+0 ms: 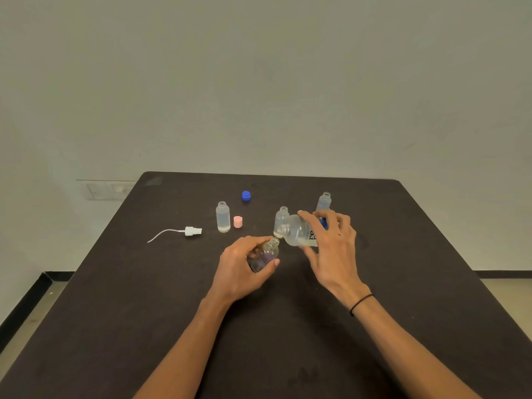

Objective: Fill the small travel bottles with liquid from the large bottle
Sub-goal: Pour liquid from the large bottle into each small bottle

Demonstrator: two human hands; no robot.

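1. Now, far to the left of both hands, a white spray pump [193,231] lies on the dark table [115,283] with its thin tube trailing away leftward; it is well apart from everything else.
2. Beyond the left hand's fingers stands an uncapped small bottle [222,216] with a shallow layer of liquid at its base; a pink cap [237,222] sits just beside it, and a blue cap [246,195] lies further back.
3. Next, the left hand [241,269] has fingers and thumb curled round a clear travel bottle [263,256], holding it tilted, its open neck leaning towards the right hand.
4. Just past those fingertips a second small bottle [280,221] stands open, partly hidden behind the large one; whether they touch I cannot tell.
5. Then the right hand [331,240] grips the large bottle [299,233] from above, fingers spread over its body, thumb underneath; it lies almost level, mouth pointing left, near the held bottle's neck but not over it.
6. Behind the right knuckles stands a third small bottle [324,201].
7. I judge pouring is just being lined up; the next move needs mouth brought over neck and a slow tip, since both openings are narrow and a spill looks easy.
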